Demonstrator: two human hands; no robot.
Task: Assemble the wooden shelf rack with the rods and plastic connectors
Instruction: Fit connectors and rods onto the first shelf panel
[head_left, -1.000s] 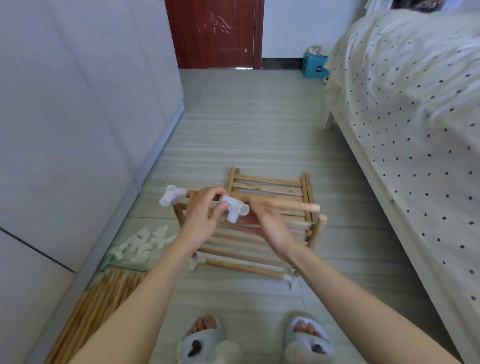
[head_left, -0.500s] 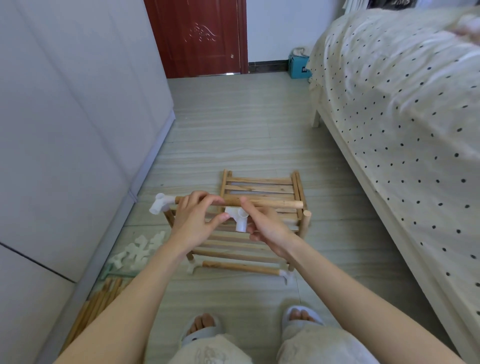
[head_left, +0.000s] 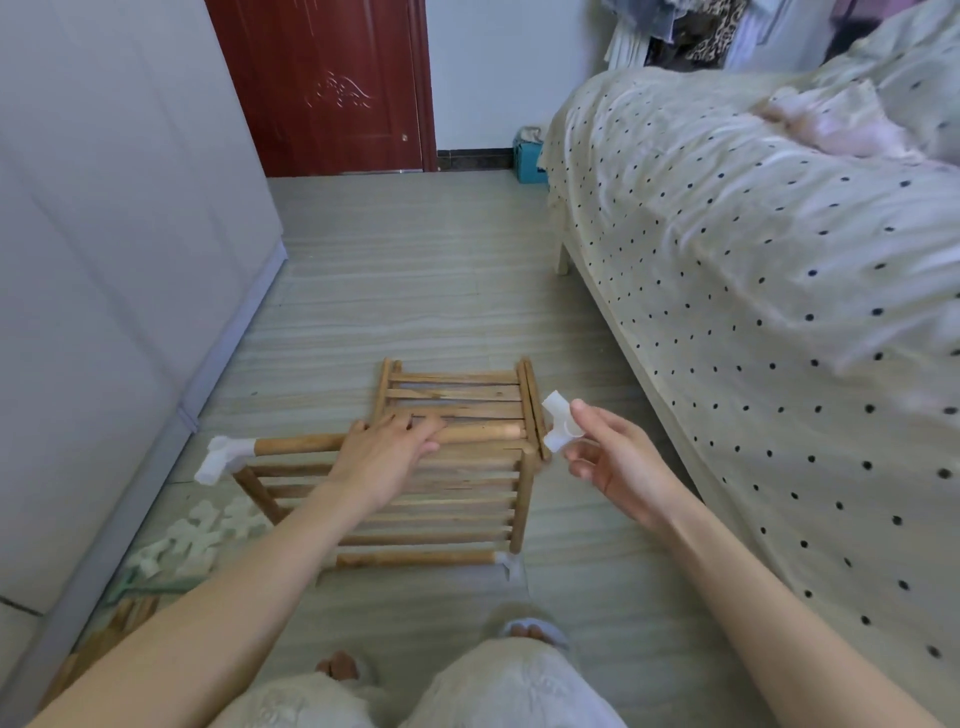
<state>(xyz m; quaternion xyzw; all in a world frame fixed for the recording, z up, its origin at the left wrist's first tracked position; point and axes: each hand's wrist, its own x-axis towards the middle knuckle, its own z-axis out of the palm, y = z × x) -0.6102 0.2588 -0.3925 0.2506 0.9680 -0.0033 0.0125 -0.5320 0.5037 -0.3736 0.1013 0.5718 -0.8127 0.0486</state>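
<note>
Now my right hand (head_left: 618, 467) has carried the connector (head_left: 558, 428), pinched in its fingers, off the rod's (head_left: 363, 441) middle toward its bare end, left hand (head_left: 387, 452) resting flat on it.

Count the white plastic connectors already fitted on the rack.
2 show: one connector on the top rod's left end, one at the front bottom right corner. Others may be hidden. The right hand holds a loose connector.
</note>
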